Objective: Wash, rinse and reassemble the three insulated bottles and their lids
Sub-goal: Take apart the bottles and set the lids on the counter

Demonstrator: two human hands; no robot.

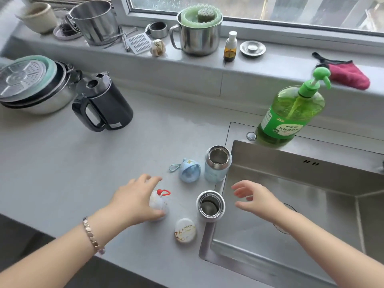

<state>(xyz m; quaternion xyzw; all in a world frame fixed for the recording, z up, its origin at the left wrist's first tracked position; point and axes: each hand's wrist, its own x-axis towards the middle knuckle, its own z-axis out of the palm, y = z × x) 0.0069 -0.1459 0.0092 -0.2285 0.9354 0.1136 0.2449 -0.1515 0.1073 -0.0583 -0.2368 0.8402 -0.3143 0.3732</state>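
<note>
Third bottle (160, 202), red-loop lid on, stands on surface (104, 163). Left hand (133, 200) cups it, thumb touching; closed grip or not, cannot tell.

White bottle (210, 205) and blue bottle (218, 165) uncapped near sink (311, 183); blue lid (190, 171) and white lid (185, 230) loose beside them.

Right hand (257, 199) over sink, fingers (241, 193) spread, empty.

Step, judged: uncapping, washing not begun. Next: steady body, twist lid off.

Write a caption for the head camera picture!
Left hand grips the red-looped bottle; open blue bottle and white bottle stand beside the sink.

The left hand (135, 202) covers much of a red-looped white piece (161, 202); lid or bottle, unclear.
</note>
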